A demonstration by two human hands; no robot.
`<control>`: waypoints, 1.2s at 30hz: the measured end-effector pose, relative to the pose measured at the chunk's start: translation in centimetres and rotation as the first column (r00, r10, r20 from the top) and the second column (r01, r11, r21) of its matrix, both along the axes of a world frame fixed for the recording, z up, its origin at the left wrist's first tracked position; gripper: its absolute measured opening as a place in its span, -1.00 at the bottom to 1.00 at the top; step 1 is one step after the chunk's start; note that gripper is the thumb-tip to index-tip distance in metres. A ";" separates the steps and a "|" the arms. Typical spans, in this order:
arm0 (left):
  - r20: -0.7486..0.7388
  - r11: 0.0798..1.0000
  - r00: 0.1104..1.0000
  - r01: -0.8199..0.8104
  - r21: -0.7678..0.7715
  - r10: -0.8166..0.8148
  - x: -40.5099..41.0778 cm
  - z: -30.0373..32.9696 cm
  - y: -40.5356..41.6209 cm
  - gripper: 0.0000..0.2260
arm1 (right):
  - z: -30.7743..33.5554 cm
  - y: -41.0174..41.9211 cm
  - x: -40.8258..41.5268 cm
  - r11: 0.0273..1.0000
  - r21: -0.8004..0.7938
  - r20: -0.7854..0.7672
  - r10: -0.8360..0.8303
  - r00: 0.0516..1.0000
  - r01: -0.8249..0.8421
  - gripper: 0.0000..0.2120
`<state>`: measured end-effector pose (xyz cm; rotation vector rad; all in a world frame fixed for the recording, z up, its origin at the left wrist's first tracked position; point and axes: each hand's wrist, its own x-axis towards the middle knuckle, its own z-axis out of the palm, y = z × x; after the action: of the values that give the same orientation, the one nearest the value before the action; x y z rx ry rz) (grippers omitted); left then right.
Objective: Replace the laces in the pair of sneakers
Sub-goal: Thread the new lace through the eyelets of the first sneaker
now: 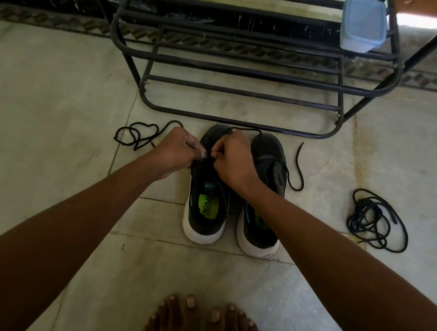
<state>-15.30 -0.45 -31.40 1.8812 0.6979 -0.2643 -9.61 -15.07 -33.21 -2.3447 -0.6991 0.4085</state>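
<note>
Nearest the camera, two bare feet (207,327) stand on the tiled floor (55,88), and both forearms reach forward from the lower corners. Just beyond the feet, the pair of sneakers sits side by side, heels toward the person. The left sneaker (208,191) is the one being worked on: both hands meet over its eyelet area. The left hand (177,151) has its fingers curled and pinched together on a black lace (244,129); the right hand (233,157) is likewise closed in a pinch on the same lace, the two sets of fingertips almost touching. One run of this lace loops past the toes, and another trails left into a loose tangle on the floor. Exactly which eyelet is being threaded cannot be told, since the hands cover it. The right sneaker (263,193) has a second lace (296,170) hanging from its upper eyelets and curving out to the right; how fully it is laced is unclear. Further right, well apart, lies a coiled lace bundle (376,222). Judged from this, lacing is under way and neither shoe is finished or tied. Beyond the toes stands a black metal rack (252,69) holding a translucent blue container (363,24).
</note>
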 end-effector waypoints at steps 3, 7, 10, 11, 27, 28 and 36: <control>-0.004 1.000 1.000 0.003 0.008 -0.003 -0.1 -0.2 0.1 -0.90 | 0.1 -0.1 -0.1 0.999 -0.024 0.026 0.032 0.999 -0.032 -0.90; 0.000 1.000 1.000 -0.008 -0.010 0.008 -0.1 -0.4 0.2 -0.89 | -0.8 0.3 -0.3 0.995 -0.099 0.034 0.019 0.999 -0.016 -0.91; 0.001 1.000 1.000 -0.015 -0.008 0.015 -0.1 -0.6 0.1 -0.89 | -0.9 0.7 -0.7 0.986 -0.169 0.089 0.020 0.996 -0.005 -0.88; 0.003 1.000 1.000 -0.022 -0.011 0.022 -0.1 -0.6 0.1 -0.91 | -0.8 0.8 -0.9 0.981 -0.195 0.114 0.030 0.993 -0.007 -0.84; 0.102 0.986 0.984 -0.134 -0.097 0.143 -1.0 -1.6 -0.4 -0.83 | -0.6 0.5 -0.4 0.995 0.033 0.074 -0.100 0.992 0.098 -0.81; 0.108 0.987 0.984 -0.136 -0.085 0.144 -1.0 -1.8 -0.4 -0.83 | -0.6 0.5 -0.4 0.994 0.036 0.070 -0.106 0.992 0.104 -0.81; 0.087 0.982 0.979 -0.178 -0.061 0.183 -0.5 -1.9 -1.0 -0.79 | 2.4 -0.5 -2.2 0.976 -0.197 0.191 -0.050 0.980 0.088 -0.68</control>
<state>-15.81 -1.48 -33.32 1.7551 0.7857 -0.0778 -11.85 -15.53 -30.86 -2.6193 -0.6863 0.2420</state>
